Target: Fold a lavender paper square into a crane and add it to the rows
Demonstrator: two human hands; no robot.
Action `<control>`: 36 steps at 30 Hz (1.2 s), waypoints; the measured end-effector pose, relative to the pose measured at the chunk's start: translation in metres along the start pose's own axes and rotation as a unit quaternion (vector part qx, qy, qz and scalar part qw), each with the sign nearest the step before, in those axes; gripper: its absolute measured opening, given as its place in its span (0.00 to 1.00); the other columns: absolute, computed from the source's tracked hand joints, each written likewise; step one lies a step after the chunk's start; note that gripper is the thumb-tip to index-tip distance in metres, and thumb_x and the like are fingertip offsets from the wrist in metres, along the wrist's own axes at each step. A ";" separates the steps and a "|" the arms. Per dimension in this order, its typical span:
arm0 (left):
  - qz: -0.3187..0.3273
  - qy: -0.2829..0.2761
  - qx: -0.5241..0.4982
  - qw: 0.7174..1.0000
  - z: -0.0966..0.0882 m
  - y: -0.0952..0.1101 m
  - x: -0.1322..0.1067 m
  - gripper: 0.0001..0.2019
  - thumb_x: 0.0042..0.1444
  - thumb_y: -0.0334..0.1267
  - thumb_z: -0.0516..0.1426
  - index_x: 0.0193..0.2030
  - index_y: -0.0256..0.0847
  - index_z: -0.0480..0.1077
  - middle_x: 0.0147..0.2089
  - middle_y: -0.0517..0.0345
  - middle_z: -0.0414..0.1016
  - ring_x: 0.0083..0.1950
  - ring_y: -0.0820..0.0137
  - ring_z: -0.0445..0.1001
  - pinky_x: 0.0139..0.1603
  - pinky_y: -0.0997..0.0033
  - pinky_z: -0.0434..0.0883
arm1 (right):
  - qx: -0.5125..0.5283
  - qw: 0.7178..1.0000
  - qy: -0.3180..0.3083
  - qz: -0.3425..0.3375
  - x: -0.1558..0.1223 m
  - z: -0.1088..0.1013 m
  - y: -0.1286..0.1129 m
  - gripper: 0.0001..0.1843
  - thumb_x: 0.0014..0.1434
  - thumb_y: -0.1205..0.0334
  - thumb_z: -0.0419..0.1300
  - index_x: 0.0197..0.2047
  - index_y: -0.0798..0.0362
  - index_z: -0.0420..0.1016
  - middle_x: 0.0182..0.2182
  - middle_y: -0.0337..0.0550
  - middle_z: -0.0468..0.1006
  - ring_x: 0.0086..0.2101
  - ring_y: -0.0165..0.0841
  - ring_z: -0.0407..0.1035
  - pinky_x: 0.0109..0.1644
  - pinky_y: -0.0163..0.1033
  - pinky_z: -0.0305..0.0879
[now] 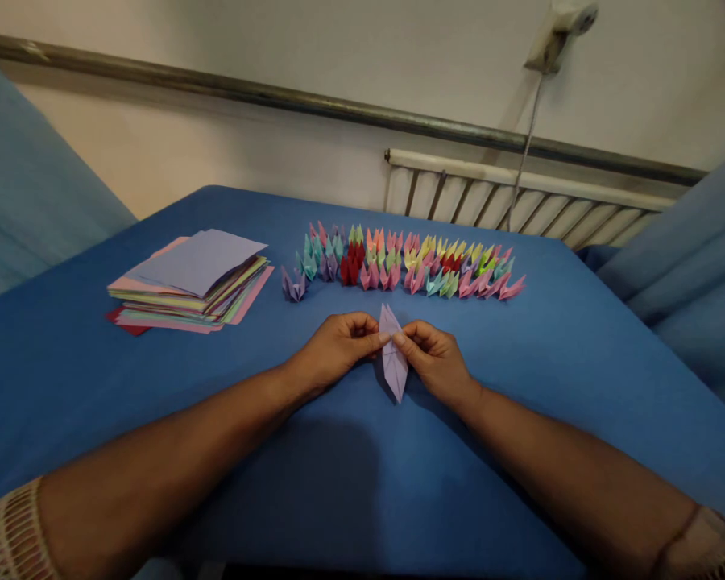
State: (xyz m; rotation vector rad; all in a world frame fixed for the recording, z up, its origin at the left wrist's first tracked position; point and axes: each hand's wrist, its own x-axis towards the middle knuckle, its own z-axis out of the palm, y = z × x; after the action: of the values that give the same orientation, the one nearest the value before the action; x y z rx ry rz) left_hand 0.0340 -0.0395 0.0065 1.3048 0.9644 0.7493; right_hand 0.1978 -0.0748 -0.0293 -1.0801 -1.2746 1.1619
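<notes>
Both hands hold one folded lilac origami paper (pixel 395 369), a long diamond with its points toward and away from me. My left hand (pixel 347 342) pinches its left edge between thumb and fingers. From the right, my right hand (pixel 433 354) grips it the same way, and the two thumb tips nearly meet over its middle. At the far end the paper splits into two narrow points. Beyond my hands stand rows of small folded paper cranes (pixel 390 276) in pink, red, yellow, green, teal and purple. A single purple crane (pixel 293 284) sits at the left front end.
A stack of coloured paper sheets (pixel 199 266) lies to the left, a lilac one on top. Blue cloth covers the table (pixel 495 467). Behind it are a radiator (pixel 459 193), a wall pipe (pixel 314 103) and a socket with a cord (pixel 547 48). Blue curtains (pixel 30 185) hang at both sides.
</notes>
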 end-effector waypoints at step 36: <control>0.045 0.019 -0.062 0.997 0.006 -0.002 -0.003 0.12 0.52 0.43 0.62 0.38 0.36 0.74 0.35 0.56 0.76 0.36 0.70 0.73 0.41 0.69 0.69 | -0.270 0.929 0.030 -0.250 -0.013 -0.002 -0.013 0.08 0.61 0.65 0.56 0.45 0.50 0.72 0.40 0.45 0.73 0.40 0.35 0.69 0.45 0.43 0.67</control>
State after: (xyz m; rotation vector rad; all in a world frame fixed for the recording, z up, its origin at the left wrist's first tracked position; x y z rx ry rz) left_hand 0.0379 -0.0454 0.0053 1.2363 0.8798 0.8911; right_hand 0.2006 -0.0895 -0.0181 -1.0690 -1.7471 0.3926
